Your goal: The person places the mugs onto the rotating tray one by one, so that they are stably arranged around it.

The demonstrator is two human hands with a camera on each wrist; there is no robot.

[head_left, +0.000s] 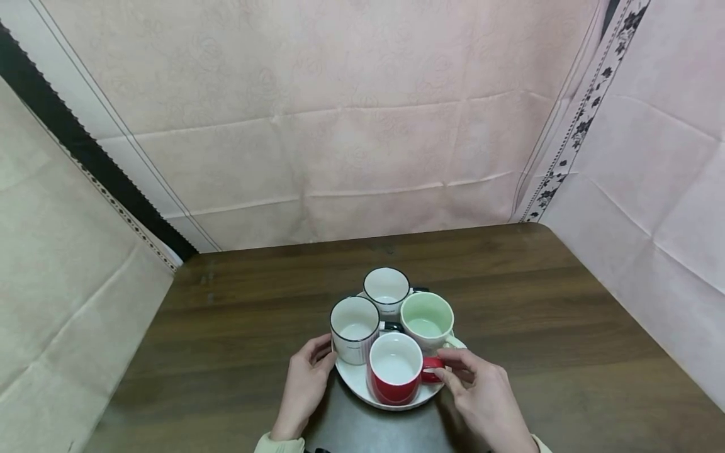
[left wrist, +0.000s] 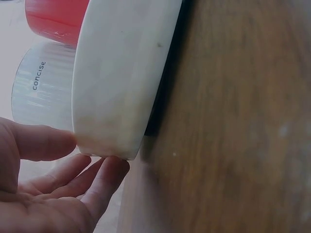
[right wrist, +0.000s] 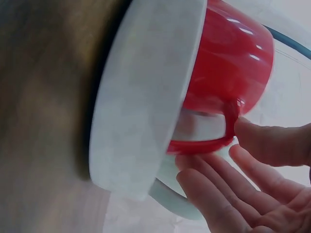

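A round white stand (head_left: pixel 354 379) with a thick side wall and dark underside carries several mugs. In front is a red mug (head_left: pixel 394 394) with a white inside; a white mug (head_left: pixel 347 348) with a dark rim and black handle stands left of it. My left hand (head_left: pixel 304 384) touches the stand's left edge, thumb at the upper rim and fingertips (left wrist: pixel 116 164) against its side. The word "concise" shows on the white mug (left wrist: pixel 43 92) nearby. My right hand (head_left: pixel 484 396) pinches the red mug's handle (right wrist: pixel 201 145), thumb on its outer corner and fingers beside it.
Behind stand a pale green mug (head_left: pixel 426 318), its handle toward the right, and another white mug (head_left: pixel 386 289) with a dark rim. All sit on a brown wooden table (head_left: pixel 238 327). Pale cloth (head_left: pixel 362 145) hangs behind the table and along both sides.
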